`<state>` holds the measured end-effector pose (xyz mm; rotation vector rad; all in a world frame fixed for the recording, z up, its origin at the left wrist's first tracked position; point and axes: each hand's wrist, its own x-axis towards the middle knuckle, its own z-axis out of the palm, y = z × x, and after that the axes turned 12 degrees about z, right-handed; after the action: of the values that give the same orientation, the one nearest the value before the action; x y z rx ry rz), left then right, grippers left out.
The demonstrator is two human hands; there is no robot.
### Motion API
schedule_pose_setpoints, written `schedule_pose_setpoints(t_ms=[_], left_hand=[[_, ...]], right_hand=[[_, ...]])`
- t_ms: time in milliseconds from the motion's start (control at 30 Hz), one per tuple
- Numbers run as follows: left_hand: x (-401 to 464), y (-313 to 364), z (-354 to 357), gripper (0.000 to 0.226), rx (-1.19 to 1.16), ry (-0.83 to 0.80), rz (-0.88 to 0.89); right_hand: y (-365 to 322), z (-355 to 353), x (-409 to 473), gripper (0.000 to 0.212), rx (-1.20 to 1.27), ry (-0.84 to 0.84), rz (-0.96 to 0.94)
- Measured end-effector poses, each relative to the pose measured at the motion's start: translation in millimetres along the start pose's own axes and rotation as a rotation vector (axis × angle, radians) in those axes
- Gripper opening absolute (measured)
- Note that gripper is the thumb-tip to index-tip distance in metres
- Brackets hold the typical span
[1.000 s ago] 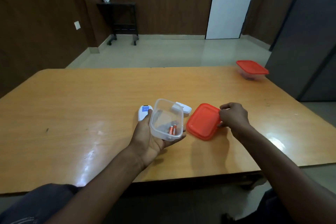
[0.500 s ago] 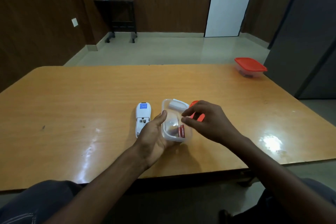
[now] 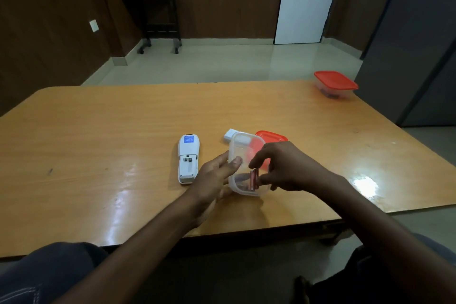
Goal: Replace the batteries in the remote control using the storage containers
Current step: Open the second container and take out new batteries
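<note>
A white remote (image 3: 188,161) lies back-up on the wooden table (image 3: 98,143), its battery bay uncovered and empty. My left hand (image 3: 214,177) grips the clear storage container (image 3: 243,137) at its left wall, thumb on the rim, tilting it toward me. Two orange batteries (image 3: 254,179) lie inside at the near end. My right hand (image 3: 288,166) reaches into the container, with index finger and thumb curved just around the batteries; they hold nothing. The container's red lid (image 3: 272,136) lies behind it. The white battery cover (image 3: 230,135) sits by the container's far corner.
A second clear container with a red lid (image 3: 335,82) stands at the table's far right corner. A dark cabinet (image 3: 407,44) stands right of the table. The table's near edge runs just above my knees.
My right hand left the red lid on the table and moved left into the container, down to the batteries. My left hand lowered the container and shifted it right, uncovering the remote.
</note>
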<state>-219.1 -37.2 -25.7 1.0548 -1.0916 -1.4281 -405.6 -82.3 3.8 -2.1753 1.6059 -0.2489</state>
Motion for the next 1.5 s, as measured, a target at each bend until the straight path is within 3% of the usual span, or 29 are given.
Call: schedule_pose_setpoints(t_ms=[100,167,400,500,700,867,967,1033,1133,1233,1333,1500], left_hand=[[-1,-5,-1,0.054,0.304,-0.024,0.008],[-4,-10,0,0.063,0.384,0.011,0.004],[-1,-16,12,0.062,0.22,0.093,-0.053],[0,-20,14,0.067,0.187,0.092,-0.063],[-4,-19,11,0.074,0.3,0.052,-0.024],[-6,-19,10,0.072,0.318,0.03,-0.015],[-5,-14,8,0.064,0.27,0.042,-0.055],[-5,-8,1,0.049,0.404,0.079,-0.003],[-9,-2,-17,0.03,0.777,0.206,0.215],[-11,-2,-39,0.028,0.972,0.313,0.325],[-12,-4,-57,0.035,1.079,0.373,0.316],[-19,-6,-68,0.034,1.136,0.375,0.264]], right_hand=[[10,-5,-1,0.03,-0.051,-0.087,0.078],[14,-6,-1,0.027,-0.081,-0.121,0.101],[12,-9,-4,0.026,-0.434,0.042,0.006],[11,-8,-6,0.027,-0.513,0.025,0.001],[11,-5,-3,0.041,-0.479,0.001,0.097],[5,8,2,0.021,-0.392,0.121,0.16],[0,7,2,0.016,-0.209,0.204,0.18],[-4,5,4,0.012,0.012,0.315,0.13],[-17,12,8,0.014,0.219,0.505,-0.007],[-28,31,20,0.016,0.136,0.526,-0.168],[-35,51,36,0.016,-0.141,0.481,-0.301],[-47,54,36,0.02,-0.261,0.344,-0.219]])
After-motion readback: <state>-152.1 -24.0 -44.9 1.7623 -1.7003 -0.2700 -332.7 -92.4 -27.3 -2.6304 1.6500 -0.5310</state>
